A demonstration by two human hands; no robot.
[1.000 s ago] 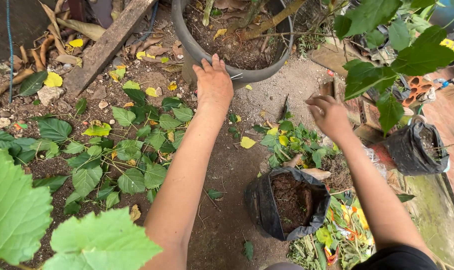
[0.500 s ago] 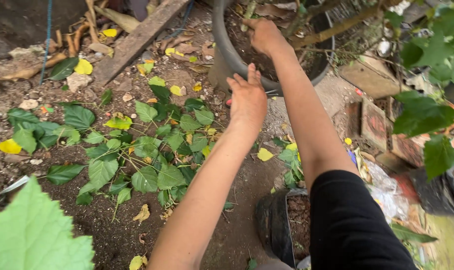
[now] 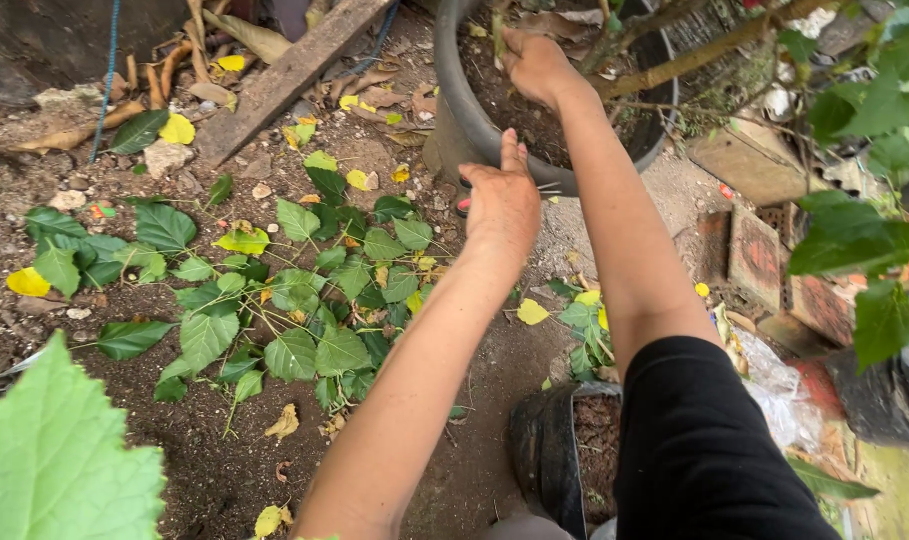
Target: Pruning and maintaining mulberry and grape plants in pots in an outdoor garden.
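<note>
Presently: left hand [image 3: 501,203] flat against dark pot [image 3: 454,95] rim at 12 o'clock, fingers extended, nothing grasped, apparently bracing | right hand [image 3: 536,62] inside pot, grip curled around green stem [image 3: 496,28] near soil | cut leafy branches [image 3: 284,300] on ground at 9 o'clock.

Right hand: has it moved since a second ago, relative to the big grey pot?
Yes. The right hand went from outside the big grey pot to inside it, over the soil.

I note cut green leaves [image 3: 304,300] strewn over bare soil. A wooden plank [image 3: 284,80] lies upper left. Black soil-filled bag [image 3: 559,450] below.
</note>
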